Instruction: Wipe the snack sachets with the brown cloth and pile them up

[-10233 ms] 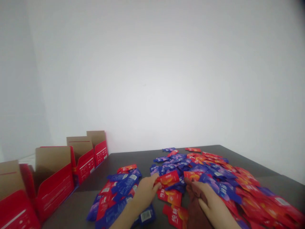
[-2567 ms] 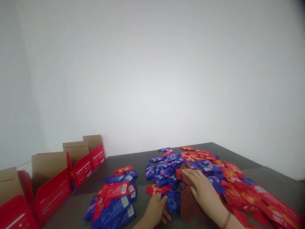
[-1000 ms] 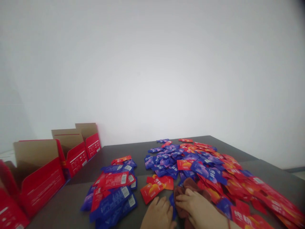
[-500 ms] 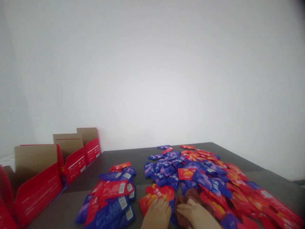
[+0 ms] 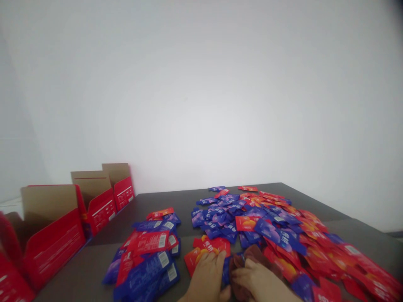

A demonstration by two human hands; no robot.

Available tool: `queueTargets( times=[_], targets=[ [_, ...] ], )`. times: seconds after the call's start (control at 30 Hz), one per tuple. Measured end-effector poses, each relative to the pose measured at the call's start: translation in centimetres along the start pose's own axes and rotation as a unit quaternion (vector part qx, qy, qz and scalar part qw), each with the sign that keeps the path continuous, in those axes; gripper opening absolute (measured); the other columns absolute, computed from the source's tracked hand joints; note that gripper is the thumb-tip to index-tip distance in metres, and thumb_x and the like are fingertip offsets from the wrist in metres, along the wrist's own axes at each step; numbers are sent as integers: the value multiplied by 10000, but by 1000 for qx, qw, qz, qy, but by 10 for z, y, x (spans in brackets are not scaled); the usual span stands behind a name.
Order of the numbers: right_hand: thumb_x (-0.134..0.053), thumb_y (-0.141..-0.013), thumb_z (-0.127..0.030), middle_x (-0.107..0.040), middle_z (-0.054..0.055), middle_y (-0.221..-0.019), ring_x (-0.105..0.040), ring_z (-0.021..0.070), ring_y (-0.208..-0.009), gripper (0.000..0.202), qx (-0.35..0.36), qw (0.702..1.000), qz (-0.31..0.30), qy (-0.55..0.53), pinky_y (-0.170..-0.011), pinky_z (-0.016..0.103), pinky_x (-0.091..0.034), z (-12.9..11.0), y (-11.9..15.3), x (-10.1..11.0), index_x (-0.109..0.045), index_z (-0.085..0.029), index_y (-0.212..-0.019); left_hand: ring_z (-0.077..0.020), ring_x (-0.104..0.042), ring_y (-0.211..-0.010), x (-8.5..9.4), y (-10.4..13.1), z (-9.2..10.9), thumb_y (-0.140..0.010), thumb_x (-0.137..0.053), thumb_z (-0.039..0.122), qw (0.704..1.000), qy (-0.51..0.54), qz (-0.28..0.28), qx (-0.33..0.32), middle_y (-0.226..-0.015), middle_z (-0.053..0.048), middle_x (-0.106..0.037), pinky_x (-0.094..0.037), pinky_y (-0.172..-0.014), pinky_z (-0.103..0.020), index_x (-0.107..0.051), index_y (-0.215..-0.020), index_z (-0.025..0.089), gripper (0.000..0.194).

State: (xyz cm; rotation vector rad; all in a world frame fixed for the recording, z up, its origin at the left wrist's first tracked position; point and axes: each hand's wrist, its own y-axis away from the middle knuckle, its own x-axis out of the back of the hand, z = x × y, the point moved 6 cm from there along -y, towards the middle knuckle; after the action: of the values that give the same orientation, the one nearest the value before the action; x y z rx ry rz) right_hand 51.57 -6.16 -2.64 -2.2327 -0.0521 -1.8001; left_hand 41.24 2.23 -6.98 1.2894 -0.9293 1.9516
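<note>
Near the bottom centre, my left hand (image 5: pixel 208 274) has its fingers bent over red-orange packets (image 5: pixel 192 258) and a blue packet beside them; what its fingertips hold is hidden. Just to the right, my right hand (image 5: pixel 255 277) is closed on a dark brown, crumpled, cloth-like thing (image 5: pixel 258 255). A large spread of blue packets (image 5: pixel 217 216) and red packets (image 5: pixel 327 256) lies beyond and to the right of my hands. Left of my left hand is a smaller pile of red packets (image 5: pixel 147 241) and blue packets (image 5: pixel 143 279), several with barcodes showing.
Open red cardboard boxes with brown inner flaps stand in a row along the left, the nearest box (image 5: pixel 55 247) partly cut off, the farthest box (image 5: pixel 124 193) by the wall. The dark table (image 5: pixel 185 197) meets a pale wall (image 5: pixel 201 105).
My left hand has shifted slightly, its fingers now spread a little more over the packets. My right hand remains on the brown thing. The whole view has moved slightly.
</note>
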Motion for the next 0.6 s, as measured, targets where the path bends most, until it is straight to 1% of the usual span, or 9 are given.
queueTargets(
  times=[0.07, 0.17, 0.23, 0.3, 0.37, 0.43, 0.53, 0.6],
  targets=[
    [-476, -700, -128, -725, -23, -952, -611, 190, -862, 363, 1, 1000, -11, -16, -768, 261, -453, 3, 5, 1, -708, -313, -909, -298, -481, -1199, 2, 2, 0, -745, -627, 364, 1000, 14, -6, -17, -1307, -135, -559, -276, -1097, -445, -395, -1418, 160, 740],
    [-417, -729, -95, -716, 16, -982, -605, 209, -906, 400, -59, 998, 14, -11, -806, 305, -451, 21, 9, 9, -704, -274, -941, -284, -496, -1173, 8, 5, 3, -732, -640, 349, 999, 40, -8, -36, -1267, -108, -590, -301, -1082, -427, -436, -1381, 182, 701],
    [-398, -726, -67, -711, 50, -1007, -591, 236, -974, 404, -112, 993, 29, 9, -855, 345, -439, 33, 8, 12, -702, -237, -931, -275, -496, -1167, 12, 7, 4, -735, -644, 333, 998, 59, 3, -29, -1230, -94, -611, -313, -1075, -415, -462, -1353, 193, 659],
    [-405, -722, -52, -702, 82, -1057, -568, 268, -1044, 414, -136, 990, 23, 33, -910, 387, -417, 38, 4, 10, -699, -203, -971, -273, -485, -1185, 14, 8, 2, -752, -637, 308, 997, 77, 10, -4, -1243, -101, -604, -313, -1076, -419, -431, -1378, 185, 670],
    [-419, -718, -50, -691, 109, -1098, -552, 296, -1075, 437, -131, 990, 2, 46, -948, 423, -393, 34, 0, 6, -690, -173, -1038, -279, -460, -1223, 12, 8, -1, -766, -632, 281, 996, 86, 4, 26, -1323, -128, -550, -305, -1083, -432, -369, -1423, 160, 718],
    [-438, -703, -52, -685, 123, -1107, -545, 305, -1078, 444, -121, 992, -8, 42, -965, 439, -376, 29, -4, 3, -681, -157, -1060, -284, -439, -1252, 9, 6, -3, -761, -648, 260, 995, 92, -9, 41, -1373, -141, -507, -293, -1092, -439, -331, -1447, 144, 764],
    [-460, -669, -59, -690, 108, -1046, -556, 279, -1026, 406, -105, 994, -7, 25, -939, 413, -385, 20, -11, 6, -684, -184, -984, -288, -409, -1286, 8, 3, -3, -738, -677, 252, 994, 100, -17, 36, -1353, -120, -537, -238, -1121, -449, -313, -1461, 147, 816],
    [-474, -673, -81, -687, 89, -1038, -550, 259, -1026, 374, -82, 997, -12, 13, -927, 387, -380, 13, -18, 9, -677, -203, -962, -283, -391, -1306, 10, 2, -2, -729, -675, 241, 994, 101, -17, 26, -1381, -110, -517, -204, -1136, -446, -297, -1471, 158, 837]
  ],
)
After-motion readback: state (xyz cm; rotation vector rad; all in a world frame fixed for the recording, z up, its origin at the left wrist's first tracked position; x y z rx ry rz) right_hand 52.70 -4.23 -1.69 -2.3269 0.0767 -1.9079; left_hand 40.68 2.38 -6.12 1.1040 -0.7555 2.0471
